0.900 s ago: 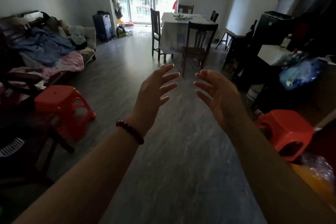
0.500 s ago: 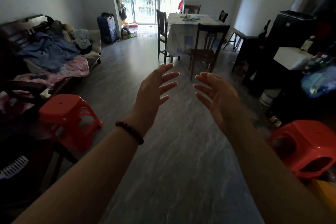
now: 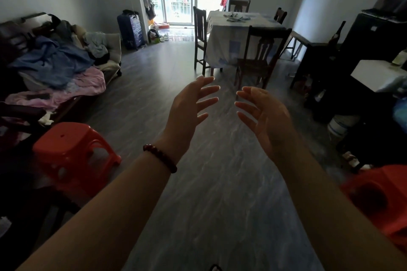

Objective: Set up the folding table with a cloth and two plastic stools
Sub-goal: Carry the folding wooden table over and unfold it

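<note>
My left hand (image 3: 187, 112) and my right hand (image 3: 264, 116) are raised in front of me over the grey floor, palms facing each other, fingers spread and holding nothing. A red plastic stool (image 3: 70, 156) stands on the floor at the left, beside dark furniture. A second red plastic stool (image 3: 383, 202) sits at the right edge, partly cut off by the frame and by my right forearm. A small folding table (image 3: 297, 37) with a pale top stands far back on the right against the wall.
A sofa (image 3: 55, 66) piled with clothes lines the left wall. A dining table (image 3: 240, 35) under a pale cloth with wooden chairs (image 3: 257, 59) stands ahead. Dark cabinets (image 3: 363, 55) crowd the right side. A blue suitcase (image 3: 130, 31) stands by the balcony door.
The view has shifted left and forward: the right stool slid toward the right edge, the left stool came nearer. Both hands stay spread in the same pose.
</note>
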### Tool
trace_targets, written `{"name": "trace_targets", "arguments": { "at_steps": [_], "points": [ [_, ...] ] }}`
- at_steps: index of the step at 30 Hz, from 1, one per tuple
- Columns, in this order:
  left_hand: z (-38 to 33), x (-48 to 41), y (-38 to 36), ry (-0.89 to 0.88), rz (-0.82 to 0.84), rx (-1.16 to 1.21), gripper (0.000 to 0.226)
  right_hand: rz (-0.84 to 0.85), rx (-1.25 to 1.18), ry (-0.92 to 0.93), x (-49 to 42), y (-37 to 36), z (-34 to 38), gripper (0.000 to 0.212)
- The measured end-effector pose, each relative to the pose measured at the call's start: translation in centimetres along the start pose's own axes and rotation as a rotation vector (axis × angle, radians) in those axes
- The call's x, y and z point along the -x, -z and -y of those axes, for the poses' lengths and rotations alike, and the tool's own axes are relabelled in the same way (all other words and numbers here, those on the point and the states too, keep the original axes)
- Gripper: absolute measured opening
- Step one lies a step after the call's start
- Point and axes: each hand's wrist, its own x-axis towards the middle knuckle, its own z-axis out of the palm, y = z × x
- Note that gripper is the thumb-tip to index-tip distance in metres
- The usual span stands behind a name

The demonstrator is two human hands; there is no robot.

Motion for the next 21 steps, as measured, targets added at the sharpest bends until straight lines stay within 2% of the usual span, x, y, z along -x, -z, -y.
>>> {"name": "trace_targets", "arguments": {
  "at_steps": [11, 21],
  "points": [
    [0.8, -17.4, -1.9, -0.003, -0.057, -0.008, 0.031, 0.072, 0.025, -0.004, -17.7, 1.5, -0.3, 0.015],
    [2.6, -33.2, 0.2, 0.027, -0.106, 0.044, 0.031, 0.071, 0.046, -0.018, -33.4, -0.2, -3.2, 0.015]
  ]
}}
